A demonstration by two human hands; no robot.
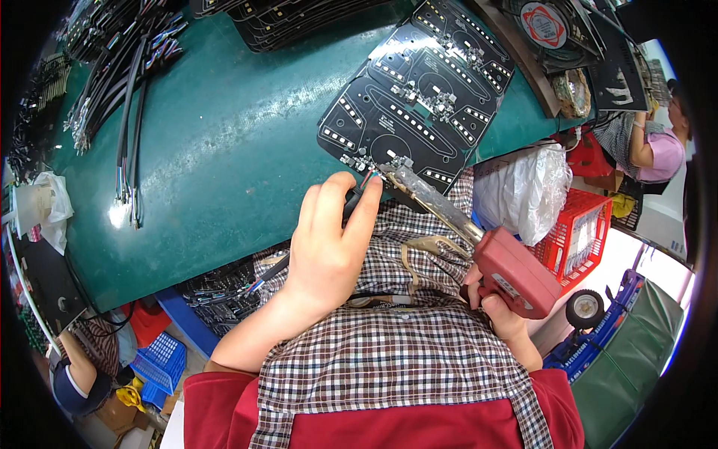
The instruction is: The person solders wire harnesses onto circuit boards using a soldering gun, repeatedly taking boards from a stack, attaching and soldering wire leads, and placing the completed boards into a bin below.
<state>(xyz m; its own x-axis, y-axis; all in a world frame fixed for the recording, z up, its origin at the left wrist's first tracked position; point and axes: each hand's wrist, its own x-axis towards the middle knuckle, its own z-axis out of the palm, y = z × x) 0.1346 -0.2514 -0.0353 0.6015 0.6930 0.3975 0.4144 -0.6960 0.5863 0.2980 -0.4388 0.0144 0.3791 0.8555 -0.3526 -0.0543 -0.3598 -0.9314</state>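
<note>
A black circuit board panel [374, 127] with rows of small light-coloured LEDs lies near the table's front right edge. My left hand [325, 243] pinches a black cable [278, 267], its thin coloured wire ends [369, 177] at the board's near edge. The cable's tail comes out below my palm. Wrapped around the red handle of a soldering gun [517, 271] is my right hand [499, 308], partly hidden by that handle. The gun's metal barrel slants up and left, its tip close to the wire ends and my left fingertips. Whether tip and wire touch, I cannot tell.
More black cables [133, 127] with bared ends lie on the green table [224, 150] at left. Stacked black boards [292, 22] sit at the back. A fan [544, 28] stands back right. Beside me are a white plastic bag [527, 191], a red crate [583, 239] and people at both sides.
</note>
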